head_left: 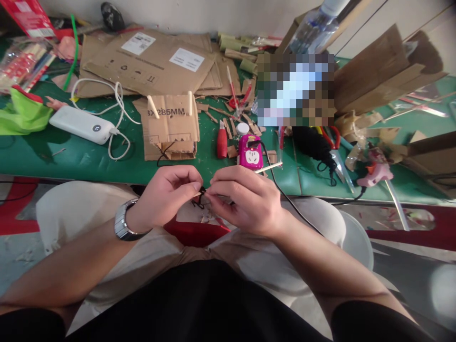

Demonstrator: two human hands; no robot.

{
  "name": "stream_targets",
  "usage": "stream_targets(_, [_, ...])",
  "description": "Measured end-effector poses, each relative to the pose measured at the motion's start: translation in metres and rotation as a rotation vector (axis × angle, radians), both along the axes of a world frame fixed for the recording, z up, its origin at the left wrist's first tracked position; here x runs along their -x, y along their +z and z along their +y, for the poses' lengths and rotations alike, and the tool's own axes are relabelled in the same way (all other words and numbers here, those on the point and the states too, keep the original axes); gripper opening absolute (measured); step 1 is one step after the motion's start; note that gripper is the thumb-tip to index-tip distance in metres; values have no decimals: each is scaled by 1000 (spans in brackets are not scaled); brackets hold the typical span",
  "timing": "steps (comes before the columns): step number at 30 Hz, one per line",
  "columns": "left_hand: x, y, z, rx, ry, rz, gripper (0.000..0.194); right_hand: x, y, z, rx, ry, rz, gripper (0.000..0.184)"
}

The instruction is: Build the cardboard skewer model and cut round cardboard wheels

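Over the table's front edge, my left hand and my right hand meet, fingertips almost touching. Both pinch a thin black cord, and a loop of it dangles below the fingers. A thin wooden stick shows beyond my right hand; whether that hand holds it I cannot tell. Just past my hands stands a small cardboard box with two pale wooden pegs on top. A black cord hangs at its front.
A red-handled cutter and a pink power adapter with a cable lie near my right hand. Left is a white power bank; right are pliers and a glue gun. Flat cardboard lies behind.
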State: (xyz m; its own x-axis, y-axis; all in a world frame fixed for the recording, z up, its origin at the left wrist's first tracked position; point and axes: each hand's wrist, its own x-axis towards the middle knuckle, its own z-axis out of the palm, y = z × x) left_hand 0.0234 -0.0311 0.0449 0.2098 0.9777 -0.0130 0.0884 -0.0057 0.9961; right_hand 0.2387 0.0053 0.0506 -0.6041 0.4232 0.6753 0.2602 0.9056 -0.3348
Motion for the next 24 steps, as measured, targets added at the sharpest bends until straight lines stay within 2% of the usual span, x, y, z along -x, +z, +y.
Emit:
stream_targets(7, [-1,0,-1,17,30,-42,13,0,-2,0,7,-10,39,10])
stream_targets(17, [1,5,-3,-17,11,8,17,1,-2,0,54,-13,31,9])
stream_targets(20, [2,6,-6,-95,13,80,15,0,-1,-1,58,-13,25,9])
stream_targets(24, [2,7,-8,-296,18,193,7,0,2,-2,86,-12,32,11])
